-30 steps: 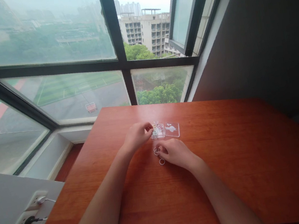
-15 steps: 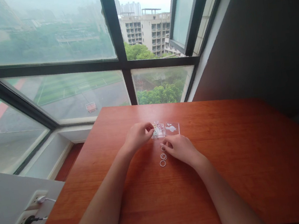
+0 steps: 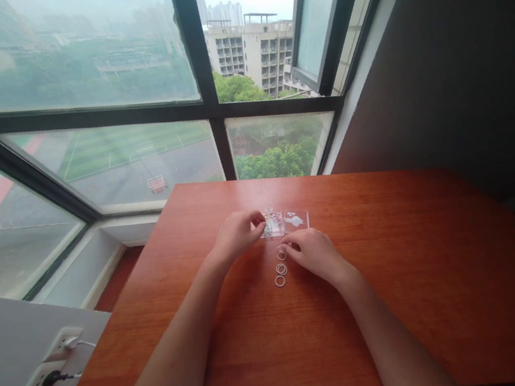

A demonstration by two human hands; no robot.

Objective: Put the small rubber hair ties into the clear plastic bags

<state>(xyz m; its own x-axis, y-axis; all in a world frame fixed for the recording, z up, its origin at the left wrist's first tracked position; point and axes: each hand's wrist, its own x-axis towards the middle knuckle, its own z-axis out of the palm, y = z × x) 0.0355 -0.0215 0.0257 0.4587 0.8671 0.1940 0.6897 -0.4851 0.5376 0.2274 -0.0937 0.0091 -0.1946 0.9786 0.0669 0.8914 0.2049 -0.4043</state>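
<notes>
A small clear plastic box (image 3: 273,224) holds several small coloured pieces, too small to make out. Its clear lid (image 3: 296,220), with a white figure on it, lies folded open to the right. My left hand (image 3: 239,232) is closed at the box's left side, thumb and forefinger on its edge. Nearer to me, small white rings that look like hair ties (image 3: 281,269) lie in a row on the table. My right hand (image 3: 312,250) pinches at the row's far end, a thin white hair tie at its fingertips. Just below those fingertips rests another hair tie (image 3: 281,255).
The reddish-brown wooden table (image 3: 241,348) reaches to a large window with dark frames (image 3: 218,114). Wall sockets (image 3: 39,380) with plugs and white cables are at the lower left. A dark slanting wall (image 3: 436,65) rises at the right.
My right hand has shifted slightly up and away from the far ring in the row, which now shows more fully. My left hand and the box have stayed in place.
</notes>
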